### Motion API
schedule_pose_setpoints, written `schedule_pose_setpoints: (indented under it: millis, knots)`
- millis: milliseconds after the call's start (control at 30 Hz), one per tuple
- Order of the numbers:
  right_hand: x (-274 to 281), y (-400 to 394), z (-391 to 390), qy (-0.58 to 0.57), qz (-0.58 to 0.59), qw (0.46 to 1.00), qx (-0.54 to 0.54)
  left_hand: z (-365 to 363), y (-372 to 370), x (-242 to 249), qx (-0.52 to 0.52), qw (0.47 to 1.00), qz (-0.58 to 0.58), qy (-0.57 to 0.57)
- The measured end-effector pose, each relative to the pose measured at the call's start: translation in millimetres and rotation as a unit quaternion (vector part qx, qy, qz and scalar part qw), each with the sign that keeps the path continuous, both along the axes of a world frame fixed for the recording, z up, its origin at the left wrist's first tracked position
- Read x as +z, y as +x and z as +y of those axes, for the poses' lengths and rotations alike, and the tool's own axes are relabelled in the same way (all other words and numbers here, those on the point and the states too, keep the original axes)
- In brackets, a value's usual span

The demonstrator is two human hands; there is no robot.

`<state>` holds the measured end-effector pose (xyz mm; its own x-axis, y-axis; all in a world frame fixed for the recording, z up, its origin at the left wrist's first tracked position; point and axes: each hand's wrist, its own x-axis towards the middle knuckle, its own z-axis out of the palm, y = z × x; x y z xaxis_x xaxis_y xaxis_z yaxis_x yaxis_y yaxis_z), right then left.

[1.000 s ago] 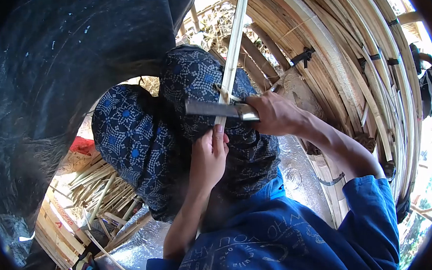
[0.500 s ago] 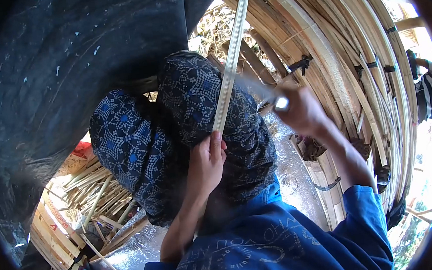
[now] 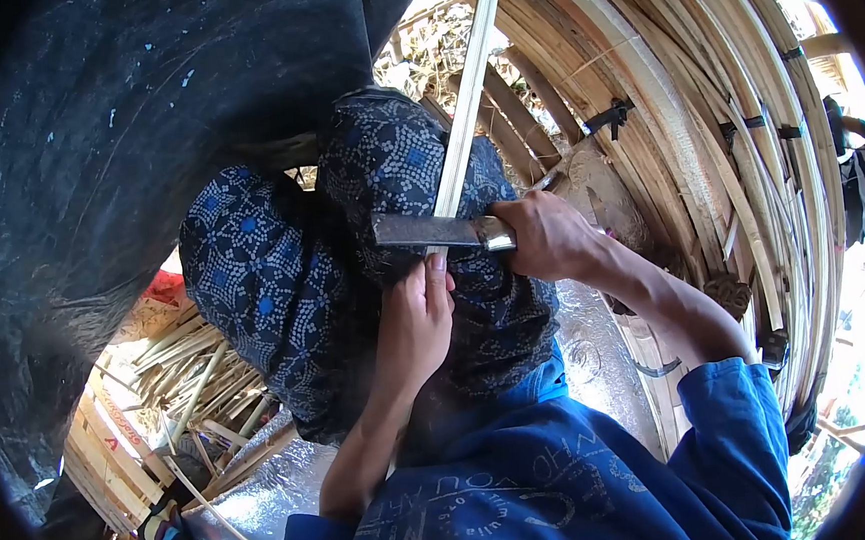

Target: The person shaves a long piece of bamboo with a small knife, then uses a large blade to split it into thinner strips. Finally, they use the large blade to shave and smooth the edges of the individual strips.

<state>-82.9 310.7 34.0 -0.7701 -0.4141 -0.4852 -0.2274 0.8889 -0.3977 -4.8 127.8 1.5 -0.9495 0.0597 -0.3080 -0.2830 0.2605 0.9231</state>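
Observation:
My left hand is closed on the lower end of a long, pale bamboo strip, thumb laid on top. The strip slants up over my patterned trouser leg and leaves the view at the top. A knife with a broad, square-ended blade lies across the strip just above my left thumb. Its handle, with a metal collar, is in my closed right hand. The blade hides part of the strip, and my fingers cover most of the handle.
Long bamboo slats stand stacked along the right, tied with dark bands. A black sheet hangs at the left. Thin split sticks lie at lower left, beside planks. Silver foil matting covers the ground.
My right hand has brought the knife left and down, from a blurred swing beside the strip to lying across it near my left thumb. My left hand stays almost where it was.

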Motion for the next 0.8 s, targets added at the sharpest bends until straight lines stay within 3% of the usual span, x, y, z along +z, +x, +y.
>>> schedule_pose_setpoints:
  millis: [200, 467, 700, 800]
  knots:
    - [-7.3, 2.5, -6.4, 0.024, 0.01, 0.999, -0.023, -6.7, 2.1, 2.8, -0.023, 1.0, -0.018, 0.005]
    - [-12.4, 4.6, -19.8, 0.027, 0.111, 0.992, 0.059, -21.2, 22.8, -0.3, 0.007, 1.0, 0.0, -0.017]
    - [-10.1, 8.0, -25.7, 0.053, 0.117, 0.988, 0.082, -22.9, 37.6, -0.3, 0.036, 0.999, 0.006, 0.023]
    - [-8.1, 8.4, -24.6, 0.063, 0.105, 0.989, 0.086, -21.9, 52.6, -6.6, 0.027, 0.998, 0.026, -0.042]
